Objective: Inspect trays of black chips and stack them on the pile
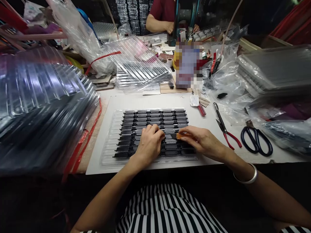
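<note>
A clear ribbed plastic tray [109, 139] lies flat on the white board, filled with rows of black comb-like strips [127, 133]. My left hand [149, 142] rests over the middle of these rows, its fingers curled down onto them. What the left fingertips grip, if anything, is hidden. At the right side of the tray, my right hand [205, 140] pinches a small orange-handled tool [179, 136] between thumb and fingers. Its dark end points left over the black strips, touching or just above them; I cannot tell which.
Red-handled pliers [224, 129] and dark blue-handled scissors [256, 139] lie to the right. Stacked plastic trays [43, 113] stand at the left, more [143, 64] at the back. Plastic bags [230, 84] crowd the right. A co-worker's arm [157, 24] shows across the table.
</note>
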A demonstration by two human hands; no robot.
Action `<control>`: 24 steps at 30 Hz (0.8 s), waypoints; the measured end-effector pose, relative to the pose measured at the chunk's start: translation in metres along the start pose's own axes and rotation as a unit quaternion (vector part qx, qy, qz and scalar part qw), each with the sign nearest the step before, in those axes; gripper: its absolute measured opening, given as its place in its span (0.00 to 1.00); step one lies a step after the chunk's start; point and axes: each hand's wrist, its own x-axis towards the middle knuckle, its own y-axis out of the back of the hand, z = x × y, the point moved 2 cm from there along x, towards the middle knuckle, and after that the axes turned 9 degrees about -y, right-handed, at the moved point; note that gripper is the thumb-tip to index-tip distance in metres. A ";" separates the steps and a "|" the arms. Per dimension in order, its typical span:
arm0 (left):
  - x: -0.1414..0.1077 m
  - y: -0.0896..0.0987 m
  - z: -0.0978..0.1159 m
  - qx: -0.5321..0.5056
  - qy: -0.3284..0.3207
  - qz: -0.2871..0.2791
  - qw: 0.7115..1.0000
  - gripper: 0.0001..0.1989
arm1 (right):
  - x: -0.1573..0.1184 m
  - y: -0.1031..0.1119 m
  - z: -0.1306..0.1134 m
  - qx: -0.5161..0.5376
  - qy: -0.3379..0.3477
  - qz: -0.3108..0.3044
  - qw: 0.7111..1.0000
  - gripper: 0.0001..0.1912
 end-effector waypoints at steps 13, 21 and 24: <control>0.000 -0.005 0.000 -0.011 -0.021 0.015 1.000 0.09 | 0.003 -0.015 -0.012 -0.016 -0.009 0.020 1.000 0.08; 0.000 -0.004 0.001 -0.016 -0.024 0.020 0.999 0.09 | 0.006 -0.017 -0.017 -0.010 -0.027 0.029 0.999 0.07; 0.000 -0.004 0.001 -0.017 -0.025 0.020 0.999 0.10 | 0.006 -0.018 -0.017 -0.006 -0.029 0.042 0.999 0.07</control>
